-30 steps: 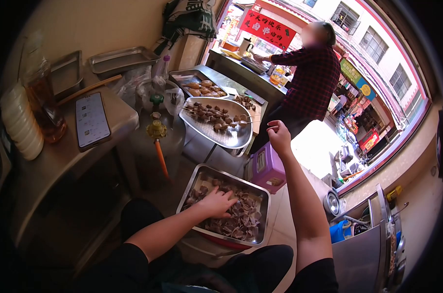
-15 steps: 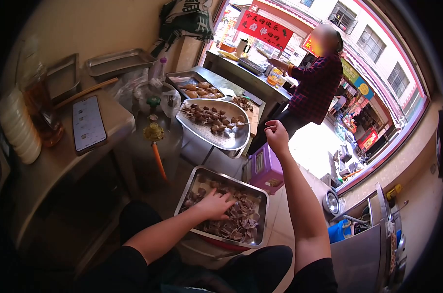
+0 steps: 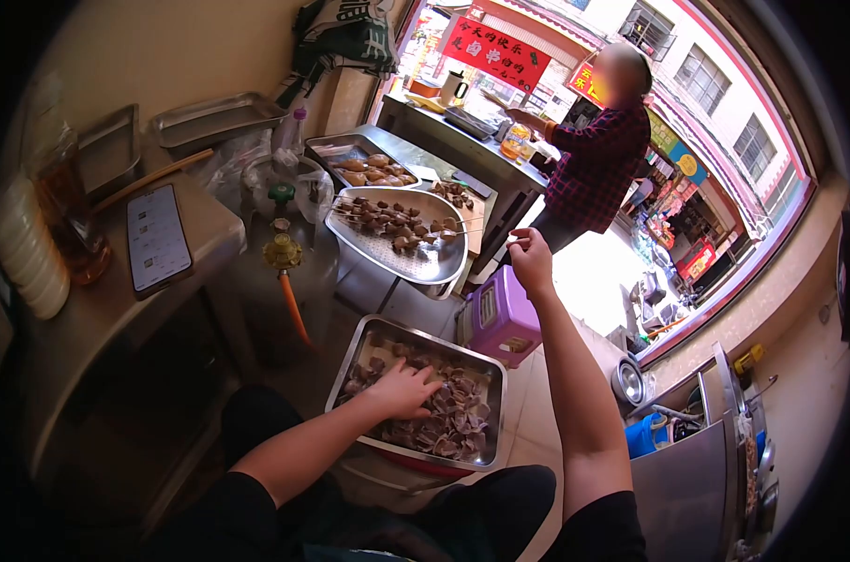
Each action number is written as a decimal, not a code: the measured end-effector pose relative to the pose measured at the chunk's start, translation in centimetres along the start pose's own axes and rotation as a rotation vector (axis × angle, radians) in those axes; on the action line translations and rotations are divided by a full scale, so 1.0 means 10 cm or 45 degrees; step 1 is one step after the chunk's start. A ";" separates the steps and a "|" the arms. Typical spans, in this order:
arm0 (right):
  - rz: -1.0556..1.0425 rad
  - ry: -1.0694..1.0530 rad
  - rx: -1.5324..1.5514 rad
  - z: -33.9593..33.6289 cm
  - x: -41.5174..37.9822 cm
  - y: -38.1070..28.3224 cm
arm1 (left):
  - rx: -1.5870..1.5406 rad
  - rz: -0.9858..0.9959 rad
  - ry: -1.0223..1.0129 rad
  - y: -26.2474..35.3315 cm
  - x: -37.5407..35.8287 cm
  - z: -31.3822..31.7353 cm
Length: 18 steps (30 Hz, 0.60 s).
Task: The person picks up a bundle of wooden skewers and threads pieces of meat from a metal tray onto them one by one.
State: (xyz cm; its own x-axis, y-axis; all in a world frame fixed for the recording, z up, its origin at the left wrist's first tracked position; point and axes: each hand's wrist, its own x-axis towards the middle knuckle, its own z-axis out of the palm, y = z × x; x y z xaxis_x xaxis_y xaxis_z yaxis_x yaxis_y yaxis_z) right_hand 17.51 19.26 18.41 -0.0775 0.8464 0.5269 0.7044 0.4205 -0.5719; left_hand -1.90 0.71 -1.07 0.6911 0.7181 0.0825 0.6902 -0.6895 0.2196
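Observation:
My left hand [image 3: 405, 390] rests on brownish-purple meat pieces [image 3: 455, 423] in a rectangular metal tray [image 3: 335, 384], low in front of me. Its fingers are spread and press into the pile. Raised above the tray's right side is my right hand [image 3: 532, 255], with thumb and fingers pinched together. Whatever lies between them is too small to make out. Farther ahead, skewers of meat [image 3: 387, 220] lie on a perforated metal pan [image 3: 416, 272], their thin stick ends reaching toward my right hand.
A purple plastic stool [image 3: 502, 318] stands beyond the tray. At left are a gas cylinder with a brass valve [image 3: 282, 251], a phone [image 3: 158, 239] and a bottle [image 3: 74, 225]. Another person [image 3: 598, 150] stands at the counter by the opening. A metal cabinet [image 3: 678, 496] is at right.
The whole view has shifted slightly, so things sit a little farther left. My left hand stays on the meat pieces, and my right hand keeps its raised pinch.

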 end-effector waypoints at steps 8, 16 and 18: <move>0.004 -0.024 -0.003 0.06 -0.06 0.01 | 0.001 -0.004 -0.008 0.01 -0.02 -0.04; -0.017 -0.062 0.051 0.09 -0.12 -0.06 | 0.003 0.018 0.007 -0.03 0.01 0.03; -0.014 -0.064 0.047 0.09 -0.12 -0.07 | 0.000 0.014 -0.005 -0.02 0.00 0.01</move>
State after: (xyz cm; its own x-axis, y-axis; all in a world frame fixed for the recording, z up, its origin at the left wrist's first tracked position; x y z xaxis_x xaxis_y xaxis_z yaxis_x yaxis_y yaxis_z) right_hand 16.48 18.30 17.60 -0.1211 0.8564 0.5019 0.6769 0.4410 -0.5893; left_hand -2.00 0.88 -1.23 0.6997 0.7098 0.0814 0.6823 -0.6976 0.2184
